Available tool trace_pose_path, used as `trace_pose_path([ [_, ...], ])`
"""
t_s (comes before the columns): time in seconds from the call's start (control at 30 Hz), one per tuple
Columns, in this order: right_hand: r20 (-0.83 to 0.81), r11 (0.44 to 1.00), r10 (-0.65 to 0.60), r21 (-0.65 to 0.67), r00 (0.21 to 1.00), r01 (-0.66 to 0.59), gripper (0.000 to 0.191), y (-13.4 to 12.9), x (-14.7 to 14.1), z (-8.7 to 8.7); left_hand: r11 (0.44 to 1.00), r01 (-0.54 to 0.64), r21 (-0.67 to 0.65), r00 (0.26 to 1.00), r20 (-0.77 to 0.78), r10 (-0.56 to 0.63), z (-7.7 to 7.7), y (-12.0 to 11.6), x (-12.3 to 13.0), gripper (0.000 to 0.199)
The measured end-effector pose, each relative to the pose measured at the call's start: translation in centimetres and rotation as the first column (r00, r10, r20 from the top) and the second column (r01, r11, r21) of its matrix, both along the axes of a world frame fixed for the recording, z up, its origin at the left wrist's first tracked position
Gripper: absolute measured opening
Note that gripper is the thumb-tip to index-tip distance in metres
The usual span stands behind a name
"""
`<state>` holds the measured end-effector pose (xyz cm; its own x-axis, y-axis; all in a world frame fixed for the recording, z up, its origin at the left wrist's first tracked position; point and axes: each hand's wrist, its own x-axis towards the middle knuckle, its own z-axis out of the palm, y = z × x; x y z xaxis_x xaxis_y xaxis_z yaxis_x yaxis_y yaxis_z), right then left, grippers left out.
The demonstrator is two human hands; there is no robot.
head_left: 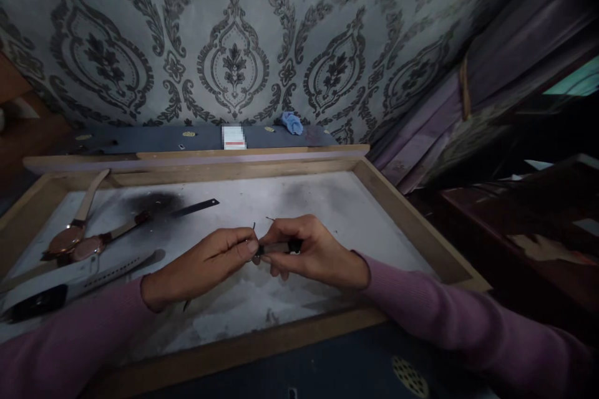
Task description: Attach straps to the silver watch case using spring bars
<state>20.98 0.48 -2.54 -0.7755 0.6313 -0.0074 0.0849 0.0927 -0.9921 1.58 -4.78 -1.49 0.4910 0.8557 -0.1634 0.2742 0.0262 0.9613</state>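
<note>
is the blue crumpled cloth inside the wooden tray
No, the blue crumpled cloth lies behind the wooden tray, beyond its far edge.

"Any writing you can read?"
"None. Behind the wooden tray [407, 218], the small white card [233, 136] perhaps bears print, but it's too blurred to make out."

Watches [67, 239] & blk strip [195, 207] lie in wood-rimmed tray [374, 224]

home — patterned wallpaper [234, 68], draped curtain [423, 115]
</note>
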Motion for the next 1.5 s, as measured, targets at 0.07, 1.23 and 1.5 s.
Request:
trace_pose_path([
  [0.07,0.007,1.000,0.004,0.014,1.000,-0.004,0.019,0.1,0.0,0.1,1.000,0.000,-0.027,0.999,0.037,0.001,0.0,0.0,-0.1,0.018],
  [1.23,-0.062,0.992,-0.002,-0.124,0.998,-0.006,0.018,0.7,0.1,-0.2,0.987,0.060,-0.146,0.994,0.096,-0.046,-0.8,0.5,-1.0,0.025],
  [1.5,-0.073,0.987,0.005,-0.159,0.997,-0.016,0.021,1.1,0.0,-0.5,0.982,0.072,-0.174,0.995,0.083,-0.058,-0.9,0.7,-0.9,0.020],
])
